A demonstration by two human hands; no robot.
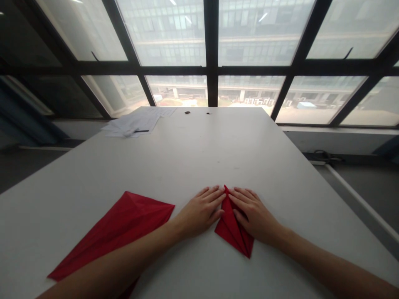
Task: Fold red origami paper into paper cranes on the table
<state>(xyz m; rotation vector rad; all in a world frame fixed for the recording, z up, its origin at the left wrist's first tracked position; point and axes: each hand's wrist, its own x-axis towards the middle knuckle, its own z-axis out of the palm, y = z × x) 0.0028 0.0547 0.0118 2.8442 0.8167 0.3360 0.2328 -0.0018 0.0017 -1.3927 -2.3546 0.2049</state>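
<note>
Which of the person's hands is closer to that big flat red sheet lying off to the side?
Left. The left hand lies just right of the big red sheet, not touching it; the right hand is farther right, on the small folded red piece.

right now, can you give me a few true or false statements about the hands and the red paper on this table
1. Both hands press flat on the small folded red paper. True: the left hand and right hand lie on either side of its pointed tip.
2. A larger red sheet lies to the left of the hands. True.
3. The right hand holds scissors. False: it holds nothing and rests open on the paper.
4. The white papers sit at the near edge of the table. False: they lie at the far left corner, by the window.
5. The small folded paper is blue. False: it is red.
</note>
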